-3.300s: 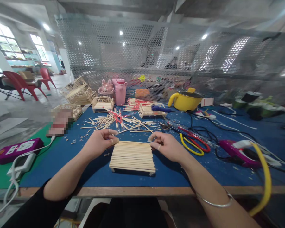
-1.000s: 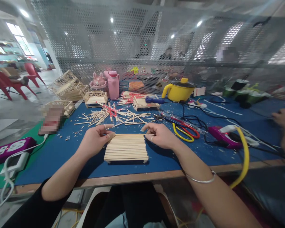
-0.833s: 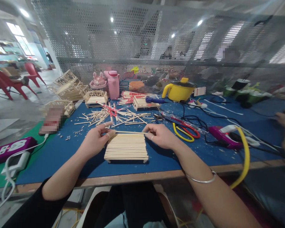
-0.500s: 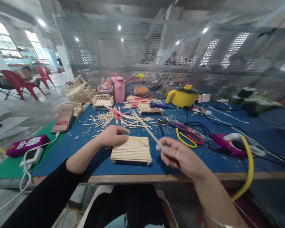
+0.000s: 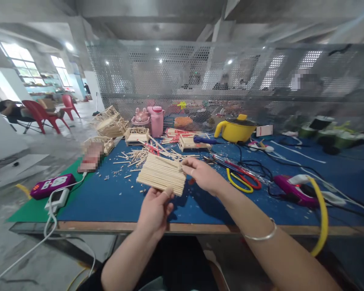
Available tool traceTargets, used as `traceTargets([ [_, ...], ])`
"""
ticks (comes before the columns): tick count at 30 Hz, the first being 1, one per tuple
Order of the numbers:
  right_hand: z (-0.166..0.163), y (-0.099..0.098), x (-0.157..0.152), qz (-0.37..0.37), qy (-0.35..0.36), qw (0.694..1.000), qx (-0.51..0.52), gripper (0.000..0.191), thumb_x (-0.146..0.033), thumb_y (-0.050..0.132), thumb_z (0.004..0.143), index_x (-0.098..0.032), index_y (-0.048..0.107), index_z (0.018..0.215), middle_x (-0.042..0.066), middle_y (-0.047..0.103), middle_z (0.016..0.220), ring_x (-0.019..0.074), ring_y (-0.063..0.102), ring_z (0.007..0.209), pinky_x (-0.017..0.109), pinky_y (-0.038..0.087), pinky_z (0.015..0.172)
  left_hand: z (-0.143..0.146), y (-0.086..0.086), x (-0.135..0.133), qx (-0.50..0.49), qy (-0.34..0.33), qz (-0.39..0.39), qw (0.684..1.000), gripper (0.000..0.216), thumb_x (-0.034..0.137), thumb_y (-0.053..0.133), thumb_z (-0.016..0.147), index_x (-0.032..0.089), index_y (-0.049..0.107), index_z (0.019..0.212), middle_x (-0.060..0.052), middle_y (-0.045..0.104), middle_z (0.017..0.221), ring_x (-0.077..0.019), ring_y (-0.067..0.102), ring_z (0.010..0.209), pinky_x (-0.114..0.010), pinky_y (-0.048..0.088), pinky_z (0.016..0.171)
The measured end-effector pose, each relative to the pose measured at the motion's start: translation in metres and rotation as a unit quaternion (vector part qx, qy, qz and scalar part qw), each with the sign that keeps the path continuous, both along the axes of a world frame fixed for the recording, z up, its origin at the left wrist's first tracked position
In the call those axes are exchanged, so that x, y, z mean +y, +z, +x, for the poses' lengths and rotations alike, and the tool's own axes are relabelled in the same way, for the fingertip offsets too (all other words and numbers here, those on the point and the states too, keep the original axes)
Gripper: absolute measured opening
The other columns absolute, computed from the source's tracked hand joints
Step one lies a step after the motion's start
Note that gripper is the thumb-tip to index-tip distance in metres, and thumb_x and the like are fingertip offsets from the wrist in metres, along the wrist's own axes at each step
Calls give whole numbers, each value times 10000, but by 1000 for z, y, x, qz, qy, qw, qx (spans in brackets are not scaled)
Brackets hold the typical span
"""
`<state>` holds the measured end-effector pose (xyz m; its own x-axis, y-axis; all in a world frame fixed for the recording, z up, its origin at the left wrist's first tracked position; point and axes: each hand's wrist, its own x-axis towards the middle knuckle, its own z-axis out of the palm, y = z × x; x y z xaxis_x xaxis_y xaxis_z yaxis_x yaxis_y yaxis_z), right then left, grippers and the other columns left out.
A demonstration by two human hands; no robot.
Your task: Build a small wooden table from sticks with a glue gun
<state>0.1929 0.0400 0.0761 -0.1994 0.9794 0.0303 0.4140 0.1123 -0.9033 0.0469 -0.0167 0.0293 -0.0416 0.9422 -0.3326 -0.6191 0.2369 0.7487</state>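
A slatted panel of pale wooden sticks point(image 5: 161, 173) is lifted off the blue table mat and tilted. Its near edge is pinched by my left hand point(image 5: 156, 208), thumb on top and fingers beneath. At the panel's far right corner my right hand point(image 5: 197, 171) has its fingers closed on the edge; whether a loose stick is also between them I cannot tell. Behind the panel lies a pile of loose wooden sticks point(image 5: 133, 157), some with red markings. A small stick-built bed frame point(image 5: 137, 136) stands past the pile.
A blue-handled tool point(image 5: 204, 140) rests across another small wooden frame point(image 5: 189, 143). Scissors with yellow and red handles point(image 5: 239, 184), a purple power strip point(image 5: 295, 190) and black cables lie right. A yellow pot point(image 5: 239, 129) and pink bottle point(image 5: 157, 122) stand behind; a second purple strip point(image 5: 51, 186) sits left.
The panel has risen from the mat and tilted. My left hand moved from its far left corner to its near edge. My right hand moved left onto the panel; the long stick no longer shows.
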Motion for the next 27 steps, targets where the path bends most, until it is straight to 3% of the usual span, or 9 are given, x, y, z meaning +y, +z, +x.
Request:
traceTargets([
  [3,3,-9,17,-11,-14,1000,-25,88,-247,502,807,-188,559,775,-24,543,662,105,475,573,199,400,489,26,0,-5,-48,-5,-20,999,172,95,711,710,167,604,825,4,647,772,-45,607,587,-92,452,427],
  [7,23,-24,32,-48,-20,997,-55,107,-259,540,774,-173,562,712,-31,523,552,110,474,506,214,406,463,28,-3,-24,-94,-91,-61,990,270,94,728,688,160,620,927,-94,682,1027,-129,689,837,-148,551,613],
  [10,42,-23,31,-35,-44,996,-73,101,-280,586,756,-180,598,744,-28,549,577,117,487,536,217,405,487,3,-14,-44,12,-187,-51,981,543,232,782,654,233,566,1152,-105,622,1213,-193,688,904,-225,565,606],
  [12,54,-19,22,15,-82,993,-85,107,-293,601,761,-192,621,791,-15,596,670,121,493,589,225,400,533,-22,-19,-47,160,-160,73,971,561,322,755,680,261,549,1199,-90,643,1167,-189,676,874,-250,550,622],
  [15,63,-18,2,111,-114,981,-110,132,-308,567,799,-200,632,839,5,635,769,134,505,636,249,402,594,-53,-19,-27,452,-33,202,868,425,359,678,743,249,599,1146,-66,648,1118,-195,633,914,-327,502,833],
  [16,63,-21,-6,127,-108,979,-113,145,-315,549,813,-199,631,844,8,638,767,140,514,640,256,408,606,-59,-17,-16,523,-23,208,826,417,358,665,747,241,605,1143,-67,646,1117,-196,624,877,-344,492,829],
  [18,58,-32,-21,123,-86,983,-107,171,-333,518,836,-201,625,852,9,637,751,151,536,651,267,424,627,-64,-17,4,573,-81,203,790,507,331,671,729,231,560,1214,-56,663,1051,-170,597,727,-341,493,752],
  [21,47,-52,-39,122,-91,985,-85,193,-356,498,857,-203,614,842,13,639,752,167,566,686,278,447,662,-58,-23,22,543,-131,220,800,548,300,638,750,225,498,1274,-39,675,983,-150,587,673,-315,487,709],
  [27,35,-67,-50,150,-110,982,-46,208,-362,507,869,-198,631,895,41,674,865,200,616,830,306,471,780,-56,-41,21,493,-71,237,834,325,269,552,804,207,599,1120,-47,702,982,-194,644,913,-321,468,843],
])
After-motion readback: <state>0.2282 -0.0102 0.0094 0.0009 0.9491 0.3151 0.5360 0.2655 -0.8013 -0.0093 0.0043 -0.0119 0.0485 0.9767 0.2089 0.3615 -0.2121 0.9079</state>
